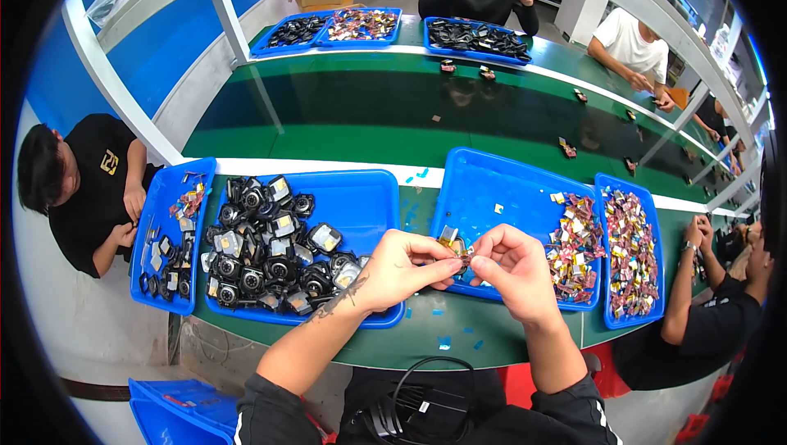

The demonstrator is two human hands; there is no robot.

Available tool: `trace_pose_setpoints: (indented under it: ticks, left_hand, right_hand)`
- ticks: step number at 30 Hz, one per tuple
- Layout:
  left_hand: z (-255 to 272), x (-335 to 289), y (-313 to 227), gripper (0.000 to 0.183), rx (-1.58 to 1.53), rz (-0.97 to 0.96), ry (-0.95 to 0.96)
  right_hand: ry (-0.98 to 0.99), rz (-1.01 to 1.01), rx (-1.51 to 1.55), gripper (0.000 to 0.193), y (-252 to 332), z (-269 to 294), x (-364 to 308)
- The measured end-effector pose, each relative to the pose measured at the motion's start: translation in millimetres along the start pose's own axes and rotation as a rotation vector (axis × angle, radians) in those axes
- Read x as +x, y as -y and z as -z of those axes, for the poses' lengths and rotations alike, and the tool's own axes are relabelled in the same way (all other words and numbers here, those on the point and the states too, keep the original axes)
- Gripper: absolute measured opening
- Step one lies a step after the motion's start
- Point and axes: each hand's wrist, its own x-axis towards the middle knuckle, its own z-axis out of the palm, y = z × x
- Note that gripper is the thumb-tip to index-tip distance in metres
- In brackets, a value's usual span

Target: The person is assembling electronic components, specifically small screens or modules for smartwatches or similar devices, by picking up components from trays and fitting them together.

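My left hand (402, 269) and my right hand (515, 269) meet over the front edge of a wide blue tray. Between their fingertips is a small electronic part (450, 237) with a yellowish, silvery piece; fingers hide most of it. Both hands are closed in a pinch on it. The wide blue tray (479, 173) carries a heap of small circuit boards (575, 240) with silvery and yellow pieces along its right side. Left of my hands, another blue tray (361, 191) holds a pile of black housings (262, 248), many with round, lens-like faces.
A narrow blue tray (611, 187) full of circuit boards stands at right, a mixed parts tray (197, 168) at left. Beyond a white rail runs a green conveyor belt (328, 109) with scattered parts. Co-workers sit around. Blue film scraps (444, 342) lie on the green table.
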Motion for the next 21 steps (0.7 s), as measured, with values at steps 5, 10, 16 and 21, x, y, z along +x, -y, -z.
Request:
trace_pose_setpoints:
  ticks: [5,10,16,21]
  left_hand:
    - [1.1,0.9,1.2,0.025,0.187,-0.122,-0.058]
    - [-5.5,-0.2,3.3,0.030,0.051,-0.202,-0.070]
    - [-6.6,1.0,1.5,0.043,0.009,-0.176,-0.022]
    - [-11.3,2.5,6.5,0.048,0.015,-0.297,-0.079]
  right_hand:
    - [-0.135,0.138,-0.168,0.023,-7.0,-10.3,1.7]
    - [-0.235,0.247,-0.333,0.029,-14.6,-14.1,2.9]
    - [-0.260,0.268,-0.394,0.032,-15.3,-15.1,2.4]
    - [-0.281,0.302,-0.502,0.033,-18.0,-17.1,5.5]
